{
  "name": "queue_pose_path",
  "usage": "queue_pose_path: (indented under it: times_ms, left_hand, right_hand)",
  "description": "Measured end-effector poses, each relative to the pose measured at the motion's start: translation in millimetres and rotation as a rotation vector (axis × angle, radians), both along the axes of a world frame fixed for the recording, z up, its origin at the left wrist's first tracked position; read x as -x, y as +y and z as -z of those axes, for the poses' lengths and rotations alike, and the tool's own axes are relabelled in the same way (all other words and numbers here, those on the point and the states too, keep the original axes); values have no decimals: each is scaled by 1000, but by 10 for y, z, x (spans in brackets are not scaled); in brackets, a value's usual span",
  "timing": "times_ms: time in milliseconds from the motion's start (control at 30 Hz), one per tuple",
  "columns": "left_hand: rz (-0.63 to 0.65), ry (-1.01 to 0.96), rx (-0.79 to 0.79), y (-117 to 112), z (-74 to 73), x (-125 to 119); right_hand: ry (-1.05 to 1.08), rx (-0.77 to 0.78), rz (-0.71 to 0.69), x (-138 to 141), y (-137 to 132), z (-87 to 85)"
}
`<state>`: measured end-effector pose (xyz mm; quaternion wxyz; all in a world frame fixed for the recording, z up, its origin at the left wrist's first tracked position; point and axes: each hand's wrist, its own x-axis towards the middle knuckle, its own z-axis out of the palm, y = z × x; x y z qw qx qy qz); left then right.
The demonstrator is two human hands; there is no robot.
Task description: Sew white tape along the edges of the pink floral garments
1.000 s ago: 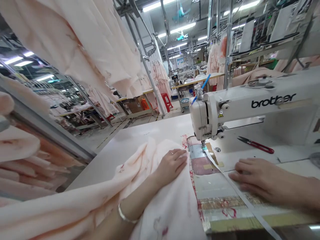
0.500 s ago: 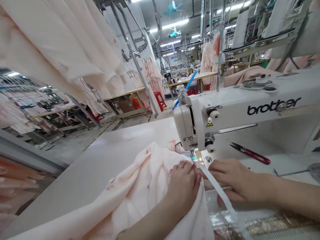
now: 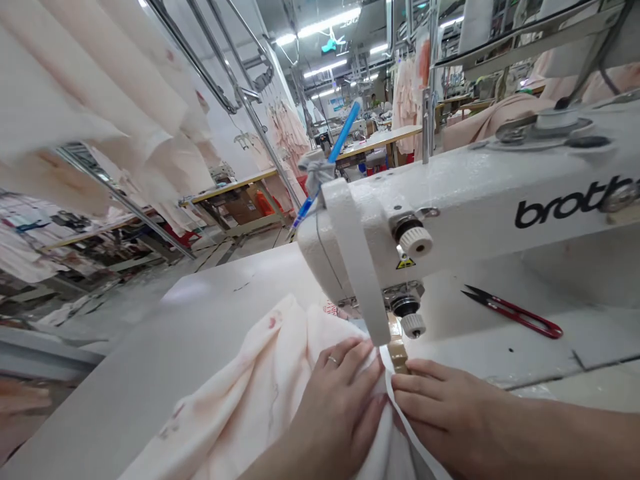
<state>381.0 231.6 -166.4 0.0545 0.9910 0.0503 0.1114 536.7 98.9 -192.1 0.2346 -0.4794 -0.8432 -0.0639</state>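
Pale pink fabric with small reddish prints lies bunched on the sewing table, its edge running under the head of a white sewing machine. My left hand, with a ring on one finger, grips the fabric just in front of the machine head. A narrow white strip runs from the needle area down between my hands. My right hand is closed at the strip, fingertips against its edge; the thumb is hidden. The needle and presser foot are hidden behind the machine's white front lever.
Red-handled thread snips lie on the table right of the needle area. A blue pen-like stick is tied to the machine head. Pale garments hang at upper left beside metal poles. More worktables stand behind.
The view has moved closer to the machine. My right hand's fingertips have come in beside the strip, nearer my left hand. The white front lever now hangs lower over the needle area.
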Motion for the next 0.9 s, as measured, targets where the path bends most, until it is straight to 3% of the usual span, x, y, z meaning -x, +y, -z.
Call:
queue_pose_path:
  times_ms: [233,667,800,900]
  left_hand:
    - [-24,4,70,44,10,-73]
    - [8,-93,33,153,49,-72]
    - [-44,-196,58,223,83,-80]
    - [-14,-215,135,350,83,-158]
  right_hand:
    - [-25,-5,92,-18,24,-88]
    - [-7,-5,93,-38,25,-142]
    - [-19,79,80,-59,15,-192]
    - [-24,130,73,-81,31,-208]
